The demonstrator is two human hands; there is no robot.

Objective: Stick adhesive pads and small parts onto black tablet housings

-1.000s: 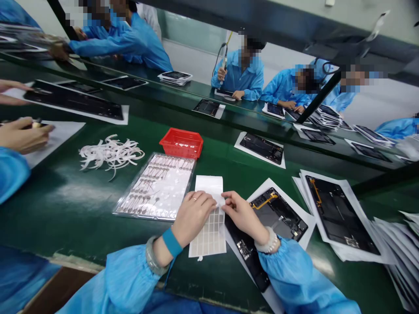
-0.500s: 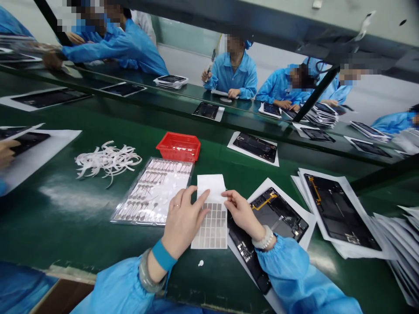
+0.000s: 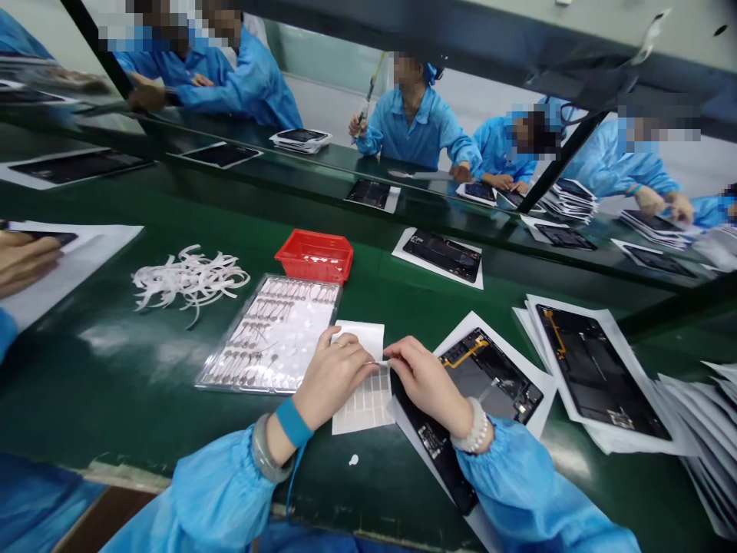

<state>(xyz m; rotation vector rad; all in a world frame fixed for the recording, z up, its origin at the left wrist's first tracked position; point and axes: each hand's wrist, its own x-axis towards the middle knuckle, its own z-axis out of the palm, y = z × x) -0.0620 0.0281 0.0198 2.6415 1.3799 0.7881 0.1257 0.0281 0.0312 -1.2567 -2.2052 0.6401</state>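
Observation:
A white sticker sheet (image 3: 362, 411) with rows of small grey rectangles lies on the green table, its upper part bent up between my hands. My left hand (image 3: 334, 376) is closed on the sheet, thumb and fingers pinching along the fold. Close beside it, my right hand (image 3: 423, 380) pinches the sheet's right side; whether a single sticker is between those fingertips is too small to tell. An opened tablet housing (image 3: 495, 376) with an orange flex cable lies on white paper beside my right wrist. Left of my left hand is a clear tray (image 3: 268, 330) of small round parts with thin wires.
A red bin (image 3: 315, 257) stands behind the tray, and a heap of white strips (image 3: 190, 280) lies to its left. More housings on paper (image 3: 599, 369) are stacked at right. A co-worker's hand (image 3: 26, 261) is at far left. A raised shelf (image 3: 322, 180) runs across behind.
My fingers have closed in on the sticker sheet, which is now bent and shifted slightly left. My hands have drawn together. Across the shelf, co-workers have moved their arms.

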